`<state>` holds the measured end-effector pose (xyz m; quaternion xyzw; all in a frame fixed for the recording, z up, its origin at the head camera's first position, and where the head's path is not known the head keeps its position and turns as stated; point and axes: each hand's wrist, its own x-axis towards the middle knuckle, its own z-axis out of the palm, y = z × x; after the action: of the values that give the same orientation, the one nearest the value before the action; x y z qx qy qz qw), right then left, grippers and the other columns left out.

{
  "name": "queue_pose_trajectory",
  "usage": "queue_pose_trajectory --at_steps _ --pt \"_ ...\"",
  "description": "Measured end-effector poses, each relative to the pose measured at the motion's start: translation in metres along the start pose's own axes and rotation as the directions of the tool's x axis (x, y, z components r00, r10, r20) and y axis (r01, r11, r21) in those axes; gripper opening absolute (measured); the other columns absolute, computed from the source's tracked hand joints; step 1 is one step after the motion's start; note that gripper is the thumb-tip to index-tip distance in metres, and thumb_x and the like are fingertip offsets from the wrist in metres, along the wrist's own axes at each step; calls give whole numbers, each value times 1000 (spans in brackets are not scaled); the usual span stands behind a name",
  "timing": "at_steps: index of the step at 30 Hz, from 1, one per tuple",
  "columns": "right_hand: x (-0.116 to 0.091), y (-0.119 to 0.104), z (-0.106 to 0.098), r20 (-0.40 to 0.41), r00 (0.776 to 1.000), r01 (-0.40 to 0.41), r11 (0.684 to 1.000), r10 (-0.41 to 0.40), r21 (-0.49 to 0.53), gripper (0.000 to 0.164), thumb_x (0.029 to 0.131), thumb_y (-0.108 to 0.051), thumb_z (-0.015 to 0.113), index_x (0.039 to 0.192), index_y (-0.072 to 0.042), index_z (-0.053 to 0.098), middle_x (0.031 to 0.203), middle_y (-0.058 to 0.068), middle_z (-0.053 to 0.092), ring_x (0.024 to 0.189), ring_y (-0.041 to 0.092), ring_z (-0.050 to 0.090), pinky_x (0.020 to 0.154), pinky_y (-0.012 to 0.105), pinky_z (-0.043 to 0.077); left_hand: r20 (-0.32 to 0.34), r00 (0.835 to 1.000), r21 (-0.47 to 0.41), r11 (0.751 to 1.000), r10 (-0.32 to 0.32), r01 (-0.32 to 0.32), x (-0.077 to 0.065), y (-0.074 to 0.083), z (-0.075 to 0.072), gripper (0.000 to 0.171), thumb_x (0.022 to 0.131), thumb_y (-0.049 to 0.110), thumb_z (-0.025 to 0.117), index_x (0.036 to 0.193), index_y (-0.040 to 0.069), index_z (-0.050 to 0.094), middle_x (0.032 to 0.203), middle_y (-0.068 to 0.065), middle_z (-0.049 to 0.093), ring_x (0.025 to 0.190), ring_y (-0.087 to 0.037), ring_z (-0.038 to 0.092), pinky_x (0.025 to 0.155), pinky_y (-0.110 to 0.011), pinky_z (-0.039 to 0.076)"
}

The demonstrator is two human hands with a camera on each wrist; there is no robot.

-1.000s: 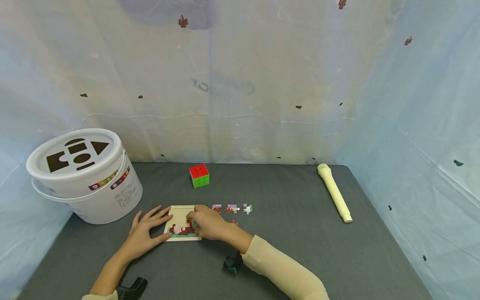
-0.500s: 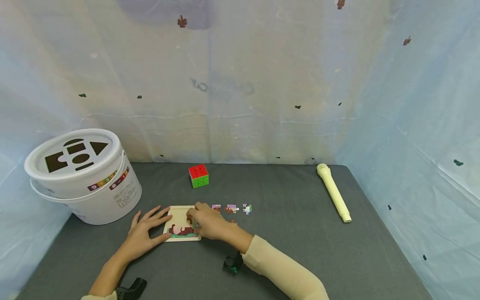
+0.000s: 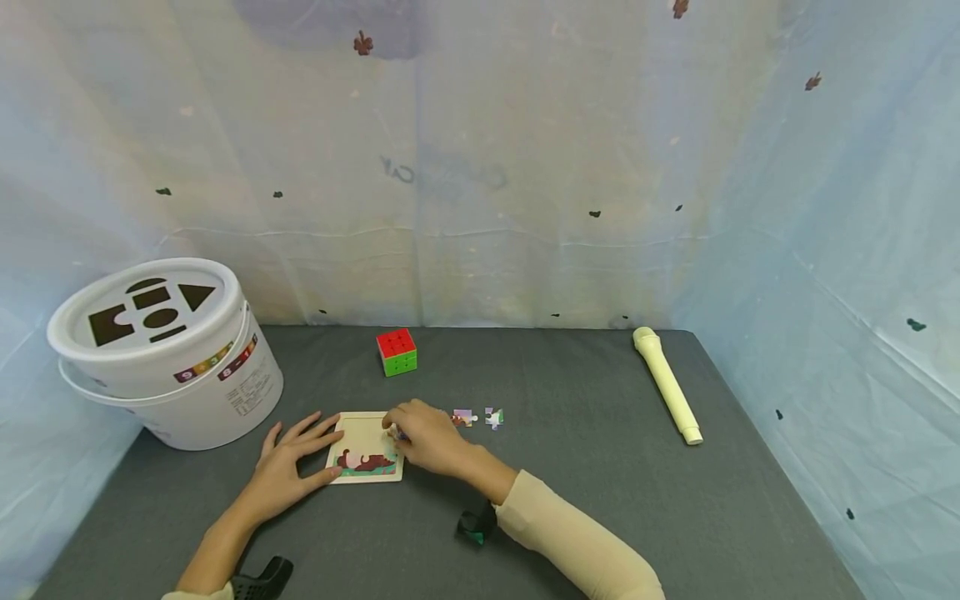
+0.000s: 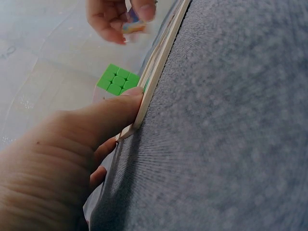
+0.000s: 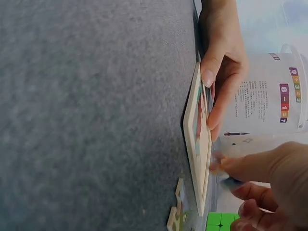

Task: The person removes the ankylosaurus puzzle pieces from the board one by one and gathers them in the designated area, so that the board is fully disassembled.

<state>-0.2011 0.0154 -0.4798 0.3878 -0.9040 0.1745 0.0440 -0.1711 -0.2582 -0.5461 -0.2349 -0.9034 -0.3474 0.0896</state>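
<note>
A pale wooden puzzle tray lies on the grey cloth, with a picture strip of brown, pink and green pieces along its near side. My left hand rests at its left side, fingers spread and fairly straight. In the left wrist view the thumb presses on the tray's rim. Over the tray's right part, my right hand pinches a small jigsaw piece between thumb and fingers; the piece is blurred, with orange and blue-purple showing. Two loose jigsaw pieces show right of this hand.
Behind the tray stands a red and green puzzle cube. White stacked buckets, the top one lidded with shaped holes, stand at the left. A cream microphone-shaped stick lies at the right. Sheeting hangs behind and beside the table.
My right hand has lifted and shifted slightly right with the jigsaw piece, uncovering more of the tray's near right corner and covering the leftmost loose piece. My left hand stays in place.
</note>
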Motion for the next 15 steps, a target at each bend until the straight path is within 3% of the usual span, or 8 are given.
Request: queue_pose_trajectory --at_steps 3,9,15 --pt "-3 2 -2 -8 1000 -13 999 13 37 14 91 -12 74 105 -14 73 100 -5 69 87 6 60 68 15 46 0 1000 6 1000 0 0 0 0 0 59 82 34 82 134 11 65 148 -16 50 140 -44 32 109 -74 -2" --pt "-7 6 -4 -37 998 -34 974 43 223 6 94 -8 70 100 -10 71 96 -2 70 82 0 59 71 12 46 2 1000 7 1000 -2 2 0 -1 0 59 82 35 82 134 11 65 148 -15 50 140 -44 32 109 -74 -2" --pt "-11 10 -8 -76 995 -43 976 60 212 5 93 -11 71 97 -12 68 89 -4 68 76 1 56 66 12 44 4 1000 12 1000 -4 4 0 0 0 60 82 35 82 134 11 65 148 -16 50 140 -44 32 109 -74 -2"
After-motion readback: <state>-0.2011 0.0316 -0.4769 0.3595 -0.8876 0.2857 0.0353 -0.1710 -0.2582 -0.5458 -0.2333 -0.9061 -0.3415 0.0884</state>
